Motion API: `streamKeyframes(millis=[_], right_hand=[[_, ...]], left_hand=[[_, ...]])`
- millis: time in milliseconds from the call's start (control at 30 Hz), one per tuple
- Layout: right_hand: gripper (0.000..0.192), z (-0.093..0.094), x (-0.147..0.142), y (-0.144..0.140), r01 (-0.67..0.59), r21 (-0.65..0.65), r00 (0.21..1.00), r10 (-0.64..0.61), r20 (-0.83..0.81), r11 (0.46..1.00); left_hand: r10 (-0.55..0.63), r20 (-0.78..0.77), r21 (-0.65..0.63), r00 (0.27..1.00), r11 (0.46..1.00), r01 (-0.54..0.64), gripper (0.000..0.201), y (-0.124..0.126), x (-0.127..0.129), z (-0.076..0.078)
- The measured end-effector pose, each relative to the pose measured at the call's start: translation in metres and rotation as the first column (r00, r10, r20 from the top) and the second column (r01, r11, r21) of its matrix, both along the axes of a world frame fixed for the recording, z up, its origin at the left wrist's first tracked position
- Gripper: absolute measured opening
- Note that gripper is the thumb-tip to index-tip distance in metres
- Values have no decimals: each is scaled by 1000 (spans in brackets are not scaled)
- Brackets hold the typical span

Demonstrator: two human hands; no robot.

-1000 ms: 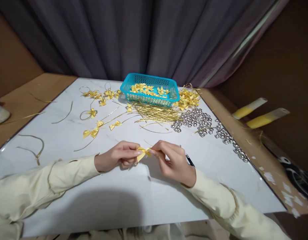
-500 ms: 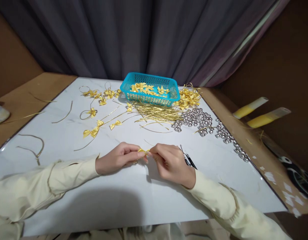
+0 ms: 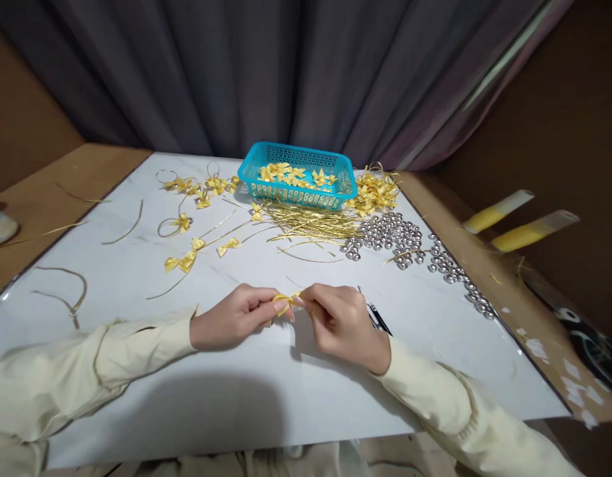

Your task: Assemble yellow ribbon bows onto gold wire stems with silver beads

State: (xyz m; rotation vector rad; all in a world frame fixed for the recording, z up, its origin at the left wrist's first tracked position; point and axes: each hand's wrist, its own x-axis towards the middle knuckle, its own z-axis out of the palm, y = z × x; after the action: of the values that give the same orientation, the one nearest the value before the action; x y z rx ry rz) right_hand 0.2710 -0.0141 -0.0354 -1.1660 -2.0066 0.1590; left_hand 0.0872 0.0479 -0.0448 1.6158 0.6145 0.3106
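Over the middle of the white tabletop, my left hand (image 3: 241, 315) pinches one side of a small yellow ribbon bow (image 3: 287, 302). The fingertips of my right hand (image 3: 343, 322) are closed on the bow's other side. A small shiny ring-like piece shows just under my left fingers, partly hidden. Beyond my hands lie loose yellow bows (image 3: 229, 247) and a bundle of gold cords (image 3: 310, 223). Black-handled tweezers or scissors (image 3: 379, 319) lie behind my right hand, partly covered by it.
A blue plastic basket (image 3: 353, 189) at the back holds several yellow bows. To its right are a heap of yellow bows (image 3: 373, 192) and many silver rings (image 3: 393, 233). Bows with cord loops (image 3: 179, 224) lie at left. Two yellow-filled tubes (image 3: 534, 232) are at far right.
Both hands stay almost in place. The yellow bow between my fingertips shows more of its loops now, turned slightly. Nothing else has moved on the table.
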Motion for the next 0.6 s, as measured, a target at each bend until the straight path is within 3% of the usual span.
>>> streamKeyframes(millis=[367, 600], right_hand=[[19, 1, -3, -3, 50, 5, 998, -50, 30, 999], [18, -2, -4, -4, 3, -3, 996, -3, 85, 1000]], left_hand=[[30, -27, 55, 999, 998, -29, 36, -1, 3, 1], [15, -70, 161, 997, 987, -3, 35, -1, 4, 2]])
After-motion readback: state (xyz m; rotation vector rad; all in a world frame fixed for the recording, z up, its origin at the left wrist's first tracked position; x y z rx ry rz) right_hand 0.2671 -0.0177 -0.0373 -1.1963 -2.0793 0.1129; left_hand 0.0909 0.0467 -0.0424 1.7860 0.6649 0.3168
